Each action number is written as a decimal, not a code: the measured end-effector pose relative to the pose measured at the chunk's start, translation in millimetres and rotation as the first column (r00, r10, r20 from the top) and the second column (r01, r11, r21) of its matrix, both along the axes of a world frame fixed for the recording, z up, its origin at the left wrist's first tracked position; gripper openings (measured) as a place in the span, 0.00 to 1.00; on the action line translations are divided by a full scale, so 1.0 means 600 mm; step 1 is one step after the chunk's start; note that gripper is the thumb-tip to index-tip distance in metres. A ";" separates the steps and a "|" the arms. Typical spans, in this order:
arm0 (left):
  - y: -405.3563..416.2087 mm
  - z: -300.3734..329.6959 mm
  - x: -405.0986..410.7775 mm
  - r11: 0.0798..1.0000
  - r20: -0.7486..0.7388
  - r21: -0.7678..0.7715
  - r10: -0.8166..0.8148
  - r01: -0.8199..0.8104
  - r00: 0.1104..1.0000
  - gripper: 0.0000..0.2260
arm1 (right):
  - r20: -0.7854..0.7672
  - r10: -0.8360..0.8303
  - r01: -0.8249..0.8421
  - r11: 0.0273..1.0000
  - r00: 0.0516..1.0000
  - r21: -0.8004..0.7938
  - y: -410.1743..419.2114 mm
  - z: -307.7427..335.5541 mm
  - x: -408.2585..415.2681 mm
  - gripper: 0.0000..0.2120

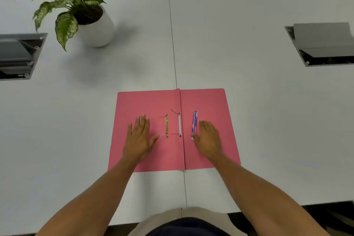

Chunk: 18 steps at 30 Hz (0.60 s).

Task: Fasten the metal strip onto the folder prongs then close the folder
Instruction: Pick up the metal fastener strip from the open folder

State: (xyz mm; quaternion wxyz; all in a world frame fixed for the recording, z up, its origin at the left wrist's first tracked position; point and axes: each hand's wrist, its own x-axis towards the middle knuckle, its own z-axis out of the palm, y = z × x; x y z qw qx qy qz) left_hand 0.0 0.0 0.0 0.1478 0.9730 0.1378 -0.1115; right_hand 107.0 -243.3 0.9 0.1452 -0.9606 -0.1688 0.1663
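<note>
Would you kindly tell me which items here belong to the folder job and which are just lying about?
Job: pink folder, yellow fastener, white prong strip, blue strip.
Lying about: potted plant, desk cable boxes.

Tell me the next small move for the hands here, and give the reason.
Probably the right hand should pinch the blue strip beside its fingertips and carry it left toward the prongs at the fold. The folder lies open, the strip lies loose on the right flap, apart from the prongs, and the left hand rests flat on the left flap, holding nothing.
</note>
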 end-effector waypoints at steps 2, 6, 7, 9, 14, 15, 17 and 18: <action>-0.004 -0.014 -0.006 1.000 -0.070 -0.025 0.014 -0.015 0.997 0.39 | -0.002 -0.036 0.036 0.999 0.999 0.019 0.005 -0.002 -0.006 0.19; -0.010 -0.050 -0.018 0.996 -0.171 -0.087 0.019 -0.034 0.985 0.39 | -0.078 -0.119 0.120 0.993 0.990 0.016 0.023 0.002 -0.013 0.13; -0.011 -0.056 -0.018 0.995 -0.202 -0.097 0.005 -0.025 0.979 0.40 | -0.094 -0.138 0.140 0.990 0.986 0.018 0.027 0.002 -0.013 0.14; -0.011 -0.068 -0.017 0.994 -0.253 -0.112 -0.027 -0.002 0.967 0.39 | -0.130 -0.180 0.184 0.983 0.975 0.020 0.037 0.001 -0.013 0.14; -0.015 -0.081 -0.018 0.991 -0.289 -0.134 -0.034 -0.006 0.957 0.38 | -0.174 -0.264 0.273 0.961 0.949 0.030 0.055 -0.006 -0.012 0.12; -0.015 -0.082 -0.019 0.991 -0.291 -0.135 -0.034 -0.006 0.956 0.38 | -0.183 -0.286 0.297 0.954 0.941 0.031 0.059 -0.006 -0.010 0.10; -0.015 -0.082 -0.020 0.991 -0.292 -0.134 -0.035 -0.005 0.956 0.38 | -0.203 -0.323 0.337 0.941 0.924 0.040 0.064 -0.006 -0.006 0.09; -0.015 -0.082 -0.020 0.992 -0.293 -0.130 -0.034 -0.004 0.956 0.38 | -0.205 -0.334 0.350 0.936 0.920 0.044 0.066 -0.005 -0.004 0.08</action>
